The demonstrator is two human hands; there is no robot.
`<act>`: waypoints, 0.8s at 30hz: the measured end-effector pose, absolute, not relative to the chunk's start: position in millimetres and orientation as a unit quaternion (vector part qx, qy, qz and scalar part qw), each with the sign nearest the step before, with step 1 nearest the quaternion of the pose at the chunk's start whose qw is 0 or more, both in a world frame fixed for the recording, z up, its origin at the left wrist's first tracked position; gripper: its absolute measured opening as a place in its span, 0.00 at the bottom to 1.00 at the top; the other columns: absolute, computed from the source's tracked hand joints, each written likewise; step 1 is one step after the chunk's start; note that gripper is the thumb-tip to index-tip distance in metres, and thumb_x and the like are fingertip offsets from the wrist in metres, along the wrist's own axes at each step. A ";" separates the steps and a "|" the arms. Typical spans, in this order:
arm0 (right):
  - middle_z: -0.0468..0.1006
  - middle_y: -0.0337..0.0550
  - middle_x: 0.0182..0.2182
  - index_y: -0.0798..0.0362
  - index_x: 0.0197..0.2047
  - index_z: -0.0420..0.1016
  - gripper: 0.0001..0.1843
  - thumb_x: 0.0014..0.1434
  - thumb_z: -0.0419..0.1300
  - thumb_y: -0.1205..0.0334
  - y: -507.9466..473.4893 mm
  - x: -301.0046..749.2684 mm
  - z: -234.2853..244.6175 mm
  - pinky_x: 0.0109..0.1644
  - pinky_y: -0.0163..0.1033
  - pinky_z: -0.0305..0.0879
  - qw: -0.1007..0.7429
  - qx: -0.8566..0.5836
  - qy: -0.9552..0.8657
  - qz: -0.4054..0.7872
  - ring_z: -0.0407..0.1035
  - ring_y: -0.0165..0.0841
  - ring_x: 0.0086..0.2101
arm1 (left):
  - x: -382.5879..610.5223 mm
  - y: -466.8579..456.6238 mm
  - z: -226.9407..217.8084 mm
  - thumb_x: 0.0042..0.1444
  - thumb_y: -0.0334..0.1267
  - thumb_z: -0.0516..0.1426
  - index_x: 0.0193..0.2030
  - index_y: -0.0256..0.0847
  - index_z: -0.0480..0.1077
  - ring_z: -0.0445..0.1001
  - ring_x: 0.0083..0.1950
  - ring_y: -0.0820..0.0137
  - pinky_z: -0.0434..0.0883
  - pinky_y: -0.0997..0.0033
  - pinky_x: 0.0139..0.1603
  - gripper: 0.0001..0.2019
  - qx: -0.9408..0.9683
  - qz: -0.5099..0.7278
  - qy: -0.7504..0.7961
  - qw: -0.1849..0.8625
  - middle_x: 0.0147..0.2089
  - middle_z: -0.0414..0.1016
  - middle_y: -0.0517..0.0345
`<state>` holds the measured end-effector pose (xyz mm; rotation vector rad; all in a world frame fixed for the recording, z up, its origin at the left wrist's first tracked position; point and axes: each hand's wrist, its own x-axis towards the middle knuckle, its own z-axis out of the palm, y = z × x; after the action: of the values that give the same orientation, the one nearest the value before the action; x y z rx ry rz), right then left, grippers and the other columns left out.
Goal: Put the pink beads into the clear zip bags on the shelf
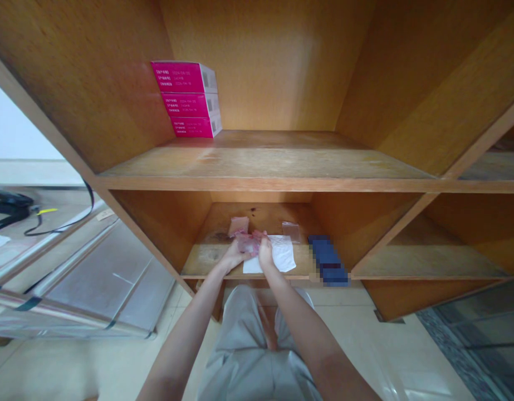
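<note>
Magenta stacked cartons (187, 103) carry small, barely legible print; left hand (232, 257) and right hand (265, 253), close together, hold filmy clear plastic (247, 245) by a white sheet (285, 254).

Three pink boxes (184, 77), two hands (265, 253), two clear plastic pieces (247, 245), one pinkish packet (239, 225), one white sheet (284, 254)

We see, between our fingers (263, 239), clear shiny plastic film (249, 244) | under and right of them, a matt white sheet (285, 253), paper or cloth we cannot tell | farther right, a clear glossy plastic packet (290, 231) | beneath, a worn wooden shelf (204, 257) | above, smooth cardboard boxes (185, 104)
</note>
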<state>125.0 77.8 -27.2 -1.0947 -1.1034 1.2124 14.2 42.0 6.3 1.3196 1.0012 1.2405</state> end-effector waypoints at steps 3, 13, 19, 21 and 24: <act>0.72 0.53 0.45 0.56 0.44 0.68 0.31 0.59 0.31 0.46 75.9 125.3 -23.2 0.51 0.39 0.61 0.544 -0.463 -0.467 0.520 0.67 0.33 0.45 | 13.6 43.1 7.0 0.31 0.31 0.66 0.40 0.37 0.68 0.67 0.48 0.62 0.59 0.62 0.53 0.25 0.544 0.517 0.417 0.512 0.45 0.71 0.49; 0.72 0.53 0.46 0.56 0.45 0.68 0.29 0.59 0.34 0.49 75.0 127.1 -19.1 0.51 0.41 0.60 0.561 -0.444 -0.432 0.549 0.67 0.34 0.45 | 18.0 40.4 22.4 0.38 0.33 0.63 0.36 0.36 0.71 0.70 0.43 0.62 0.63 0.63 0.49 0.15 0.566 0.491 0.412 0.518 0.40 0.74 0.50; 0.73 0.53 0.45 0.57 0.43 0.69 0.31 0.58 0.34 0.45 76.9 127.5 -23.0 0.49 0.40 0.62 0.568 -0.445 -0.439 0.536 0.68 0.34 0.45 | 19.2 39.3 26.1 0.39 0.34 0.63 0.37 0.37 0.72 0.70 0.44 0.61 0.62 0.63 0.49 0.15 0.565 0.488 0.433 0.504 0.41 0.75 0.50; 0.73 0.53 0.44 0.56 0.42 0.70 0.31 0.58 0.35 0.44 76.8 127.5 -23.2 0.48 0.39 0.63 0.570 -0.446 -0.441 0.530 0.68 0.34 0.44 | 18.6 39.2 26.2 0.40 0.35 0.62 0.38 0.37 0.72 0.70 0.44 0.62 0.62 0.63 0.50 0.15 0.576 0.475 0.430 0.507 0.42 0.75 0.50; 0.75 0.52 0.41 0.56 0.39 0.71 0.31 0.56 0.38 0.42 76.0 127.1 -23.2 0.46 0.40 0.64 0.593 -0.434 -0.418 0.534 0.69 0.35 0.42 | 16.6 40.2 26.7 0.42 0.36 0.61 0.39 0.36 0.72 0.70 0.45 0.63 0.62 0.64 0.50 0.15 0.595 0.464 0.440 0.486 0.43 0.74 0.50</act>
<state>127.1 76.0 -23.2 -1.0098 -0.9709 1.2426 16.6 40.2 26.7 1.4491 1.0715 1.1301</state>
